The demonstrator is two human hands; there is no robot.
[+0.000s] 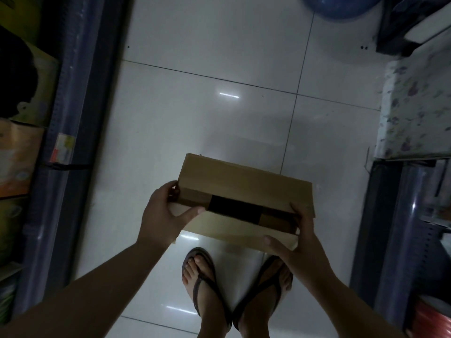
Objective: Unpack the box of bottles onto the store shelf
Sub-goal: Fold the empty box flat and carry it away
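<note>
A brown cardboard box (244, 181) is held in the air above the white tiled floor, in front of my feet. A strip of dark tape runs along its top seam. My left hand (163, 213) grips the box's left end, thumb across the near face and fingers round the far side. My right hand (297, 240) grips the right end, thumb on the near edge, fingers over the top corner. The box is closed and no bottles show.
A dark store shelf (73, 132) with a price tag and packaged goods runs along the left. Another shelf (400, 215) stands on the right, with a floral-wrapped pack (415, 108) on it. A blue round object (341, 6) lies on the floor ahead.
</note>
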